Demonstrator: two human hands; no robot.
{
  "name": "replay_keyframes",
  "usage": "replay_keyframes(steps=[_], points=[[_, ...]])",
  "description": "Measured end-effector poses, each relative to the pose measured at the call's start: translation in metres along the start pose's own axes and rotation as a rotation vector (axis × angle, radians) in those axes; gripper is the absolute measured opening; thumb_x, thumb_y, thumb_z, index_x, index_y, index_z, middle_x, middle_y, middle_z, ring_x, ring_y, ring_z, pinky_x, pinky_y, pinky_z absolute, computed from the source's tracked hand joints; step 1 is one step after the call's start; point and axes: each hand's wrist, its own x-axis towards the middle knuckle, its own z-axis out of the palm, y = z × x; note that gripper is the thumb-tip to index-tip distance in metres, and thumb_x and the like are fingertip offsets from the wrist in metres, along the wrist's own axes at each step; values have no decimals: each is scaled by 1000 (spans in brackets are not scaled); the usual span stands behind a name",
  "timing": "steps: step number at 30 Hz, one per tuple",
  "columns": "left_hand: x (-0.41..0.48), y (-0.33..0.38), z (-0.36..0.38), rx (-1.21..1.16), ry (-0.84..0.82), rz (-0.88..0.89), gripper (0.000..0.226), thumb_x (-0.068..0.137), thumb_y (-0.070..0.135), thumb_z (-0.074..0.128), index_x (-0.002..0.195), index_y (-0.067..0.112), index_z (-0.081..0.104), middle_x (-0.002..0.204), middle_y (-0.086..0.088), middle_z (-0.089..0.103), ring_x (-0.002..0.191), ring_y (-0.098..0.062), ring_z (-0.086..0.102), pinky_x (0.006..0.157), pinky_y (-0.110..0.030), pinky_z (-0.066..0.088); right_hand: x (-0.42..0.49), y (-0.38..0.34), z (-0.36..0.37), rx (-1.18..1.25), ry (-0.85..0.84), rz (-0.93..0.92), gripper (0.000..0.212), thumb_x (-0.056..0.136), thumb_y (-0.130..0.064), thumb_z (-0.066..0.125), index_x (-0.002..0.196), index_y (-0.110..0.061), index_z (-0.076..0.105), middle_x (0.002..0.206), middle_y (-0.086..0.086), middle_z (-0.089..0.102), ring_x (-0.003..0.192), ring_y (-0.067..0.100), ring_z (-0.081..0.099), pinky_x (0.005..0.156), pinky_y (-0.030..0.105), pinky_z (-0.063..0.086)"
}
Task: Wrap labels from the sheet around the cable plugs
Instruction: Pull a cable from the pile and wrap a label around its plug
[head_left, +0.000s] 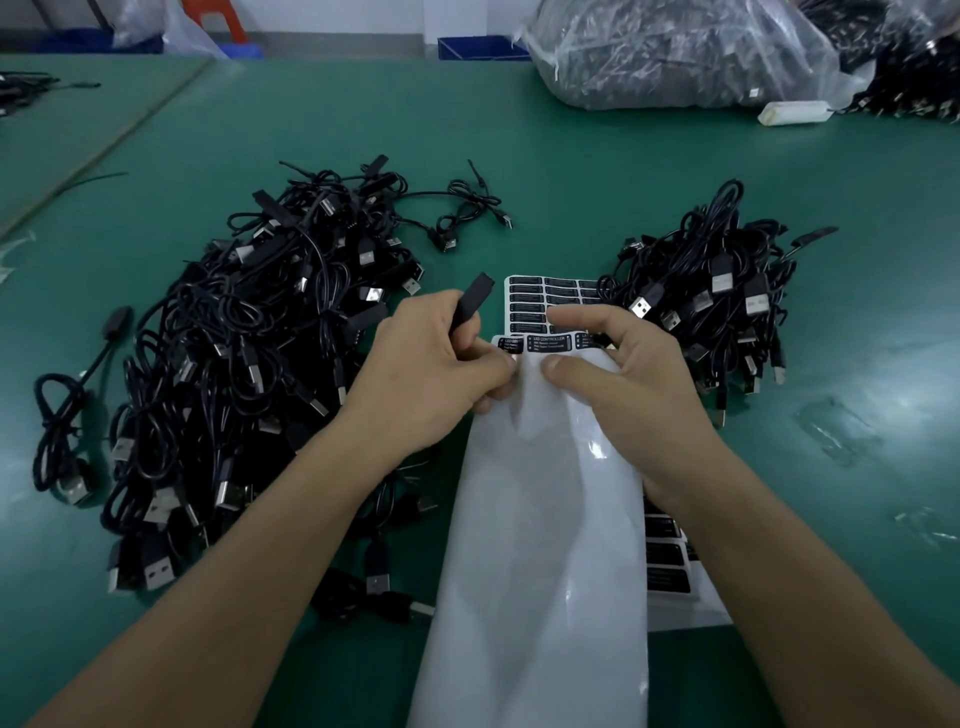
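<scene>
Closely flanked by cable piles (234, 364), left hand (431, 364) grips plug (470, 304), right hand (634, 374) pinches sheet (545, 519).

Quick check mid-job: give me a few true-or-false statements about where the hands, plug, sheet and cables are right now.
1. The left hand holds a black plug. True.
2. Neither hand touches the label sheet. False: the right hand grips its top, which is lifted and bent.
3. A left cable pile and a right cable pile flank the hands. True.
4. The table is red. False: it is green.
</scene>
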Motion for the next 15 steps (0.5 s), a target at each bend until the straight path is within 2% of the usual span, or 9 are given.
replay_keyframes(steps=[2, 4, 5, 6, 7, 9, 11, 15], points=[[1, 2, -3, 9, 27, -23, 43, 78, -2, 69, 71, 19, 32, 65, -11, 71, 65, -30, 73, 61, -43, 59, 1, 3, -2, -138, 42, -82, 35, 88, -9, 68, 115, -32, 66, 95, -4, 70, 82, 16, 65, 73, 44, 56], [2, 4, -7, -16, 64, -49, 44, 78, -2, 69, 72, 20, 32, 60, -6, 70, 61, -25, 70, 58, -38, 57, 2, 6, -4, -346, 59, -175, 38, 90, -13, 64, 122, -36, 62, 110, -14, 65, 101, 9, 60, 82, 26, 50], [2, 6, -9, -43, 74, -62, 45, 79, -2, 70, 72, 20, 31, 57, -2, 68, 61, -25, 69, 56, -35, 57, 1, 7, -4, -445, 47, -207, 41, 92, -16, 62, 126, -37, 58, 116, -13, 64, 104, 9, 59, 81, 17, 48], [2, 8, -11, -79, 76, -74, 45, 80, -3, 69, 73, 20, 31, 54, 1, 64, 60, -23, 69, 53, -32, 56, 1, 9, -5, -537, 22, -233, 43, 93, -18, 61, 130, -38, 55, 117, -7, 65, 100, 11, 60, 79, 17, 50], [2, 11, -12, -121, 71, -87, 45, 81, -4, 68, 73, 19, 31, 53, 3, 61, 59, -20, 69, 50, -28, 55, 1, 10, -5, -630, -6, -258, 45, 93, -20, 62, 134, -36, 53, 116, -2, 66, 96, 16, 61, 80, 25, 53], [1, 14, -13, -193, 52, -111, 44, 82, -6, 68, 73, 19, 32, 59, -4, 57, 57, -18, 69, 47, -25, 52, 1, 12, -5, -803, -16, -322, 48, 92, -24, 66, 137, -29, 53, 121, 1, 65, 106, 21, 55, 91, 35, 46], [0, 16, -11, -227, 31, -129, 44, 82, -6, 68, 74, 19, 33, 63, -8, 57, 55, -17, 68, 45, -24, 51, 2, 13, -6, -903, 51, -417, 48, 87, -26, 73, 133, -24, 60, 127, -1, 63, 116, 23, 49, 95, 33, 35], [0, 11, -4, -208, 17, -162, 46, 81, -7, 70, 76, 19, 32, 52, 0, 60, 55, -18, 69, 47, -25, 53, 0, 10, -2, -937, 206, -555, 44, 77, -29, 80, 119, -23, 69, 125, -3, 63, 119, 23, 49, 93, 29, 26]])
